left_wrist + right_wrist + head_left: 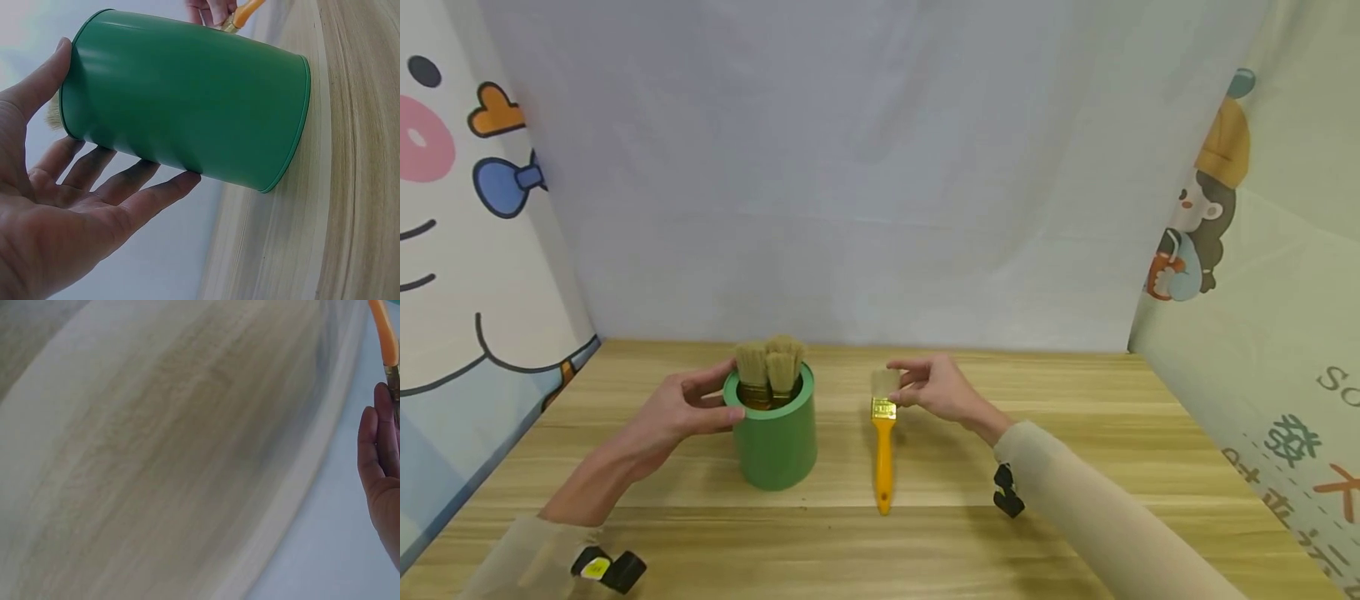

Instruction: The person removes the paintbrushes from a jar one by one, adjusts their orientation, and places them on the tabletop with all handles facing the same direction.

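While the left hand [679, 408] curls around the green can [777, 452], its grip spread wide with thumb at the rim and fingers along the side, the right hand [945, 390] is busy just across from it! That right grip narrows to a pinch, thumb and fingers on the bristle end of a yellow-handled brush [884, 458]. And the brush sits right of the can, apart from it, handle pointing back toward the person; whether it touches the tabletop [842, 554], I cannot tell. Inside the can, other brushes [752, 367] stand bristles up, poking above the rim.
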`<control>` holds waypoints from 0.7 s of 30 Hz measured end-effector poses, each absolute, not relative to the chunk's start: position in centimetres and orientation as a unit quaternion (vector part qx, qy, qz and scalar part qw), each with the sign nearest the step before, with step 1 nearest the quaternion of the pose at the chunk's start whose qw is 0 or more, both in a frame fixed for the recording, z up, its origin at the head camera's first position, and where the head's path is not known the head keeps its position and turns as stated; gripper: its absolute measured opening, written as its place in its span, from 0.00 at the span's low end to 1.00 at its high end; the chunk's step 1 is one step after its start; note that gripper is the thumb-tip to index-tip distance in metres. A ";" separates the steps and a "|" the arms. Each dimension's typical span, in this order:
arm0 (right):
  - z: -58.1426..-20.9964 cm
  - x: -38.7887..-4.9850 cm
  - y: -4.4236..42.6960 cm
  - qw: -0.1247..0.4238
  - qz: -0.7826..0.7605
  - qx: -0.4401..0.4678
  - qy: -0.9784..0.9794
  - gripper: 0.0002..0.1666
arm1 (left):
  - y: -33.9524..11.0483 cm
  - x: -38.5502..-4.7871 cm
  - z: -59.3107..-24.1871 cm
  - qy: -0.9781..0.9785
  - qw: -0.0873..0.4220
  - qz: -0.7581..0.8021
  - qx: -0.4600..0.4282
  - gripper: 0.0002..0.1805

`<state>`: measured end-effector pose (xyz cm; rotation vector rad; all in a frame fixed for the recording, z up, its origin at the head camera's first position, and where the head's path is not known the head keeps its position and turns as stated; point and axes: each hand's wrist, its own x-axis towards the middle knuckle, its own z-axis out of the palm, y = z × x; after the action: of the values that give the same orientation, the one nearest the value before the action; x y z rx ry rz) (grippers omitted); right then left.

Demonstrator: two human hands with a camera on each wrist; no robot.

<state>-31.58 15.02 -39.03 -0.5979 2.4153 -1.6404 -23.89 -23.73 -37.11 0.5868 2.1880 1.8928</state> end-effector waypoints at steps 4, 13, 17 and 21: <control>-39.4 -31.9 14.8 0.092 -0.545 -0.197 0.809 0.31 | -23.9 -24.0 -37.0 0.736 0.094 0.640 0.198 0.46; -40.6 -32.3 14.5 0.095 -0.507 -0.193 0.835 0.29 | -23.9 -24.0 -37.0 0.736 0.097 0.638 0.203 0.46; -40.9 -32.4 14.4 0.081 -0.467 -0.199 0.858 0.28 | -23.9 -24.0 -37.1 0.736 0.098 0.638 0.203 0.46; -41.3 -32.5 14.1 0.082 -0.441 -0.200 0.871 0.28 | -23.9 -24.0 -37.1 0.737 0.098 0.638 0.201 0.46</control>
<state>-32.49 14.15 -41.27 -0.5981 2.6023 -1.3173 -24.03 -23.90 -37.10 0.5959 2.1808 1.8878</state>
